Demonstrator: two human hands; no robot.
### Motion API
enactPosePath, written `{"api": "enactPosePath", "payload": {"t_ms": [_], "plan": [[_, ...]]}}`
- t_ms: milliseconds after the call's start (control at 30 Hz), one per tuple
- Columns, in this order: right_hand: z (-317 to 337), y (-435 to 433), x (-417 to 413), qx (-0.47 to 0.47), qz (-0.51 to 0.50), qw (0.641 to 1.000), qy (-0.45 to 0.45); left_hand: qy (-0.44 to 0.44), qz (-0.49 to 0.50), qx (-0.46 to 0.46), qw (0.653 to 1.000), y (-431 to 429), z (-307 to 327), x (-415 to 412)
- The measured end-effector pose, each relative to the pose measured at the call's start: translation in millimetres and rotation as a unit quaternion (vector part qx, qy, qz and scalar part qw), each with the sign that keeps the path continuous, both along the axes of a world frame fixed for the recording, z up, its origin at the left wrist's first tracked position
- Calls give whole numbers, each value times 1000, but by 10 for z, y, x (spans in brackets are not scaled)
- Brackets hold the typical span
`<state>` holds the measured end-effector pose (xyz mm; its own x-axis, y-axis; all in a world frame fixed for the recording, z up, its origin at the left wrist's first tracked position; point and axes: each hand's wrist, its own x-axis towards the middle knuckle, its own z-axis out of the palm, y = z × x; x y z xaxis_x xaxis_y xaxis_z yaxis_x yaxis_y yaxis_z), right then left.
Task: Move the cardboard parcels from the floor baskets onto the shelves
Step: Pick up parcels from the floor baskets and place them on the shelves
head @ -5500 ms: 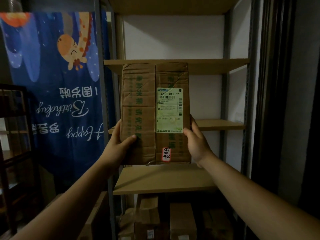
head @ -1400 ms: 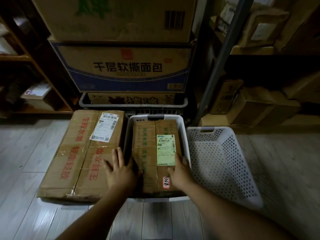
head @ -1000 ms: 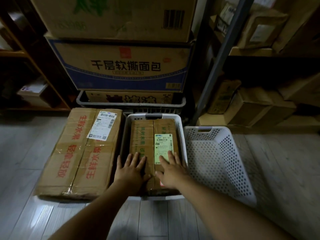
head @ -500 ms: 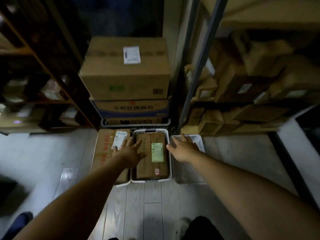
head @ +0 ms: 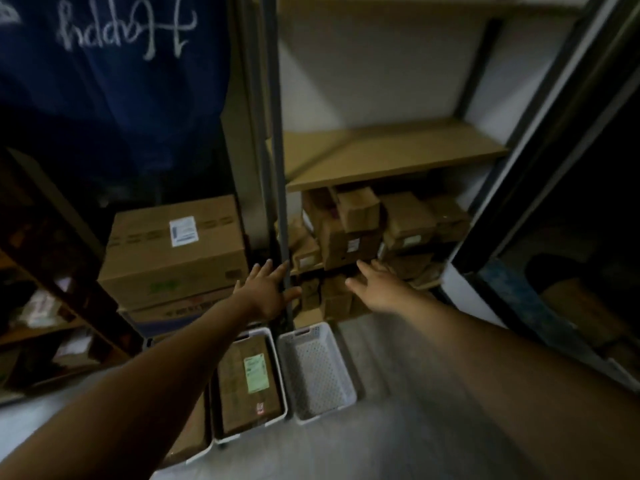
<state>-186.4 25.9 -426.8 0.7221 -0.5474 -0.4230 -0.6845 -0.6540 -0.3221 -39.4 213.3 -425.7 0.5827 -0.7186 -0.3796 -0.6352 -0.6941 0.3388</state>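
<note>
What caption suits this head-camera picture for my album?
Both free: left hand and right hand open; white basket holds a green-labelled cardboard parcel, empty basket beside it.

Dim, motion-blurred wide-angle view of a storage corner.
The most light is caught by the white back wall (head: pixel 374 64) and the pale shelf board (head: pixel 398 150), while the right edge and lower left are lost in near-black shadow. Everything is smeared by motion blur, the left hand (head: pixel 266 292) and right hand (head: pixel 381 289) included, and printed labels (head: pixel 183 231) cannot be read. The shelf post (head: pixel 277 133) is rendered leaning by wide-angle distortion.
</note>
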Motion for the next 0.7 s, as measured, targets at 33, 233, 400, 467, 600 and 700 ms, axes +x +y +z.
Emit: {"api": "enactPosePath", "payload": {"t_ms": [33, 233, 400, 467, 600, 700], "plan": [[68, -184, -122, -7, -3, 1000, -12, -6, -8, -4, 1000, -209, 86, -107], [393, -1349, -867, -25, -23, 998, -48, -30, -17, -27, 999, -1528, 366, -587], [528, -2212, -1425, -6, -71, 995, -70, -22, -46, -31, 998, -2419, 490, -978], [549, -2549, -1528, -7, -84, 993, -83, -27, -53, -25, 998, -2749, 528, -1056], [534, -3096, -1551, 4, -102, 991, -91, -29, -86, -19, 996, -3328, 511, -1063], [445, -3483, -1433, 4, -94, 992, -88, -29, -93, -16, 995, -3757, 418, -985]]}}
